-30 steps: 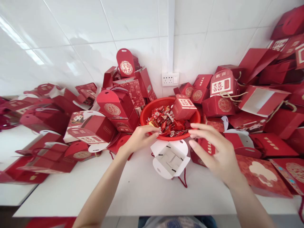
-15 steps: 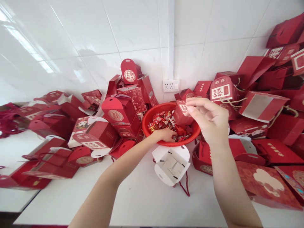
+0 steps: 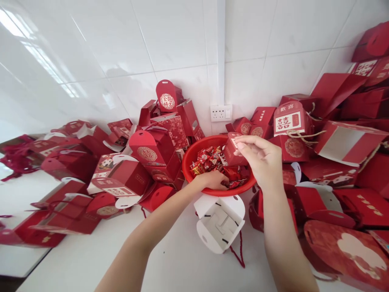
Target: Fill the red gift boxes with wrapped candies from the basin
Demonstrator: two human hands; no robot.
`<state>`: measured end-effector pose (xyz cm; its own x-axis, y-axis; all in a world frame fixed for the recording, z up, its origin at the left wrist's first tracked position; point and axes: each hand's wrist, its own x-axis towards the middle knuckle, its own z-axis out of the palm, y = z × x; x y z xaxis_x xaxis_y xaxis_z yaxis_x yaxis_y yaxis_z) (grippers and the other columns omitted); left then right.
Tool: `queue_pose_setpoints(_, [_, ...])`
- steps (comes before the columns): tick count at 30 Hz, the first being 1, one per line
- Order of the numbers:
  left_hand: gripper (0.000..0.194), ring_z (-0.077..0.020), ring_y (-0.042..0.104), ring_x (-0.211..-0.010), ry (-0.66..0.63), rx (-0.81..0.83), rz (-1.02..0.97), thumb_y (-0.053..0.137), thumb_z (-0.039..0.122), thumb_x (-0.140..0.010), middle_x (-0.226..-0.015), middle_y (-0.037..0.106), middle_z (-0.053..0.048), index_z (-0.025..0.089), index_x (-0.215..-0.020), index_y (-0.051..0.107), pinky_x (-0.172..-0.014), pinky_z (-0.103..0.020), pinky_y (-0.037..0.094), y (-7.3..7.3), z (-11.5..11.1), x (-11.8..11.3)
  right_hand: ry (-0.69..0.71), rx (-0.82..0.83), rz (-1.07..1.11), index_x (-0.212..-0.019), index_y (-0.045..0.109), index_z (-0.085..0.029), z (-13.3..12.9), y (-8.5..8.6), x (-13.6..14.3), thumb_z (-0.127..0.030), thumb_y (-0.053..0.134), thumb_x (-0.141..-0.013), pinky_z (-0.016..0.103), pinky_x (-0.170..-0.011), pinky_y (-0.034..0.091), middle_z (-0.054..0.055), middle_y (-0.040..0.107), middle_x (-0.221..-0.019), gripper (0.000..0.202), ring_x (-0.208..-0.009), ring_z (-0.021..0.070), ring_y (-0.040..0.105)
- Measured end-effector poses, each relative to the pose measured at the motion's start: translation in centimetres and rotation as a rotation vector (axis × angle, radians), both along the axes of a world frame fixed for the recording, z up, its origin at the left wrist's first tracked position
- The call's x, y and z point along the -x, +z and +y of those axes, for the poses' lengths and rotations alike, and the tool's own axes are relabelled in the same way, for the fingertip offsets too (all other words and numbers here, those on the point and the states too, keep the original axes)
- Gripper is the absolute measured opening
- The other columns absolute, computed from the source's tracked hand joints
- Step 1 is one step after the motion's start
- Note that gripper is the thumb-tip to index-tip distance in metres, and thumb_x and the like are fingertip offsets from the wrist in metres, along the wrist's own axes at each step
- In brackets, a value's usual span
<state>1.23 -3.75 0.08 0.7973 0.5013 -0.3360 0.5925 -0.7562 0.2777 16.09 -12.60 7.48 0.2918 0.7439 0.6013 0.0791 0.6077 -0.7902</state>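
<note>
See the white box (image 3: 220, 221) mouth-up by the near rim of the basin (image 3: 189, 156), towards the bench (image 3: 182, 263)'s back edge, probably for short reaches. With left hand (image 3: 214, 180), reaching among sweets (image 3: 209, 156), fingers bent (tips hidden: cannot tell the grip). With right hand (image 3: 264, 162), half-curled before the small box (image 3: 229, 152), contact unclear.

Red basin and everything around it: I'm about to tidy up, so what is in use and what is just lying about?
Apparently in use:
- red basin with wrapped sweets, left hand among them
- open white-lined box before it

Probably just lying about:
- red boxes on the left
- red boxes on the right
- dark-red cords, far left
</note>
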Motion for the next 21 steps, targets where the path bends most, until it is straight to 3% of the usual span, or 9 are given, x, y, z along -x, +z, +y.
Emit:
queue_pose_setpoints(2, [0.029, -0.0215, 0.069, -0.094, -0.005, 0.004, -0.027, 0.057, 0.027, -0.089, -0.108, 0.078, -0.005, 0.023, -0.11, 0.075, -0.083, -0.028, 0.047, -0.1, 0.0, 0.1, -0.016, 0.017, -0.014, -0.089, 0.077, -0.022, 0.2, -0.2, -0.2, -0.023, 0.074, -0.084, 0.031, -0.069, 0.061, 0.001, 0.077, -0.087, 0.006, -0.071, 0.0159, 0.072])
queue_pose_setpoints(7, [0.022, -0.0208, 0.068, -0.077, 0.025, 0.014, -0.069, 0.062, 0.033, -0.087, -0.09, 0.078, -0.006, 0.019, -0.094, 0.077, -0.069, -0.027, 0.046, -0.6, 0.1, 0.1, -0.031, 0.04, -0.035, -0.089, 0.076, -0.021, 0.4, -0.3, -0.6, -0.026, 0.073, -0.084, 0.033, -0.071, 0.06, 0.003, 0.076, -0.088, 0.008, -0.074, 0.018, 0.071])
queue_pose_setpoints(10, [0.018, -0.0198, 0.068, -0.075, 0.026, 0.033, -0.104, 0.064, 0.027, -0.085, -0.088, 0.078, -0.005, 0.019, -0.093, 0.078, -0.069, -0.026, 0.046, -0.7, 0.3, 0.2, -0.047, 0.05, -0.049, -0.089, 0.076, -0.021, 0.5, -0.4, -0.8, -0.027, 0.073, -0.084, 0.034, -0.073, 0.06, 0.003, 0.076, -0.087, 0.009, -0.076, 0.0191, 0.072])
queue_pose_setpoints(15, [0.021, -0.0176, 0.069, -0.079, 0.024, 0.088, -0.187, 0.066, 0.017, -0.08, -0.095, 0.08, -0.004, 0.019, -0.097, 0.08, -0.074, -0.024, 0.048, -0.1, 0.7, 1.1, -0.064, 0.072, -0.06, -0.088, 0.076, -0.021, 0.7, -0.6, -1.2, -0.028, 0.071, -0.084, 0.036, -0.074, 0.06, 0.004, 0.076, -0.087, 0.009, -0.078, 0.0205, 0.072])
queue_pose_setpoints(21, [0.022, -0.0153, 0.072, -0.073, 0.149, 0.164, -0.388, 0.06, 0.012, -0.079, -0.083, 0.08, -0.003, 0.015, -0.087, 0.081, -0.072, -0.021, 0.052, 0.5, 1.4, 3.4, -0.075, 0.122, -0.106, -0.087, 0.075, -0.02, 1.1, -1.0, -1.6, -0.03, 0.071, -0.083, 0.035, -0.071, 0.058, 0.003, 0.076, -0.082, 0.011, -0.075, 0.0212, 0.073])
